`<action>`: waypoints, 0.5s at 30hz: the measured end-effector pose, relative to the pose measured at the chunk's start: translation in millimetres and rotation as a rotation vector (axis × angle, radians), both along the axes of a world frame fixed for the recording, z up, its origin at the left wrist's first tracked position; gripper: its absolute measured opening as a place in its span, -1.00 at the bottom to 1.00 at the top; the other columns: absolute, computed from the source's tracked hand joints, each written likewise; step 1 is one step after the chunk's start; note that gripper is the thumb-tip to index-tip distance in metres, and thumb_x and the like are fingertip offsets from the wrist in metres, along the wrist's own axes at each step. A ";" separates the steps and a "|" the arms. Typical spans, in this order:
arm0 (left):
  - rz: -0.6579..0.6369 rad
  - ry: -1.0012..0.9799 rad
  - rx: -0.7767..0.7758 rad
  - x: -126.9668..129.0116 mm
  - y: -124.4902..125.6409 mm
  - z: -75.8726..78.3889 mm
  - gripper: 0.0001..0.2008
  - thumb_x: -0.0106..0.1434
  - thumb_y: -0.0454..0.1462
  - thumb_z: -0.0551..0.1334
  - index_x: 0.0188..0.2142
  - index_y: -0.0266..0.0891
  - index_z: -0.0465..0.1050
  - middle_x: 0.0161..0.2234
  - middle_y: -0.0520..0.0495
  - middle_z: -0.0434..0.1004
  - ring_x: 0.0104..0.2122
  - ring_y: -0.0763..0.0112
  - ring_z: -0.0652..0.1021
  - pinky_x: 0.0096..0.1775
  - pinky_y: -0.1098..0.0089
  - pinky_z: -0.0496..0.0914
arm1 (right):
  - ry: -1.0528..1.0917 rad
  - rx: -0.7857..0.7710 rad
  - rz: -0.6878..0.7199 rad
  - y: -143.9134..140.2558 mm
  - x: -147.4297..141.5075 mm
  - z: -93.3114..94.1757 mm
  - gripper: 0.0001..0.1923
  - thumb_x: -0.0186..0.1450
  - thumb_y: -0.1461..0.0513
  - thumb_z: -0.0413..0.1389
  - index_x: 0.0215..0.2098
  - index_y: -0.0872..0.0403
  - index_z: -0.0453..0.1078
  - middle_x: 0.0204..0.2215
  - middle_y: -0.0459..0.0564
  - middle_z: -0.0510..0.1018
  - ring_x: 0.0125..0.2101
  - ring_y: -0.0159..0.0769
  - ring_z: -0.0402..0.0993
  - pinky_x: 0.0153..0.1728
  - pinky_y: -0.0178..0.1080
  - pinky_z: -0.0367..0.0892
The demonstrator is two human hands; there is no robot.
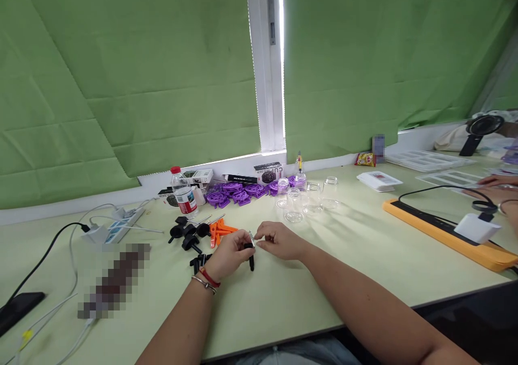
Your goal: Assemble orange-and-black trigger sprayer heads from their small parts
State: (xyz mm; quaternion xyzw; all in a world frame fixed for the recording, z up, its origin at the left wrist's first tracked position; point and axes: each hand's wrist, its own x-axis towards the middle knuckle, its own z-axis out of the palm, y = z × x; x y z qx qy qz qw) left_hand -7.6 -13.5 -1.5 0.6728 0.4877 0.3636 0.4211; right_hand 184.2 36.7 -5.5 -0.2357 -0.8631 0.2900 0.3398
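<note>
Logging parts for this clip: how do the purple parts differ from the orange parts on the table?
The purple parts are flat and rounded, and lie in a row far back by the wall; the orange parts are thin and elongated, in one small heap nearer the left hand. The purple parts are plainly more numerous. The purple parts lie next to glass jars; the orange parts lie next to black knobs. Both look like plastic and lie untouched.

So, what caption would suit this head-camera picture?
Left hand and right hand hold a small black part above a pale green table.

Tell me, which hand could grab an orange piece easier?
Probably the left hand: the orange pieces lie just beyond it, while the right hand sits farther away. Both pinch a small black part.
</note>
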 end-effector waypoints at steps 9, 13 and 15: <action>0.088 0.322 -0.184 -43.4 -4.5 15.9 -0.84 -0.04 -0.19 0.29 -0.54 -0.21 0.36 -0.63 0.00 0.41 -0.62 0.33 0.47 -0.56 0.37 0.30 | 0.026 -0.217 -0.539 35.2 21.5 -8.9 -0.82 0.20 0.25 -0.01 -0.34 0.07 0.44 -0.38 -0.04 0.53 -0.49 -0.37 0.38 -0.45 -0.31 0.29; 0.128 0.391 -0.201 -48.5 -4.8 15.5 -0.88 -0.10 -0.23 0.30 -0.58 -0.21 0.40 -0.63 -0.01 0.40 -0.62 0.31 0.46 -0.58 0.39 0.26 | -0.115 -0.235 -0.549 38.4 22.2 -16.1 -0.83 0.16 0.32 0.02 -0.39 0.09 0.46 -0.38 -0.02 0.55 -0.45 -0.35 0.41 -0.43 -0.32 0.27; 0.130 0.454 -0.169 -52.0 -4.6 15.9 -0.91 -0.09 -0.24 0.28 -0.59 -0.20 0.41 -0.62 -0.01 0.40 -0.63 0.33 0.44 -0.59 0.40 0.23 | -0.184 -0.212 -0.531 38.5 20.2 -18.8 -0.83 0.14 0.36 0.03 -0.41 0.10 0.47 -0.38 -0.01 0.55 -0.44 -0.34 0.42 -0.43 -0.32 0.26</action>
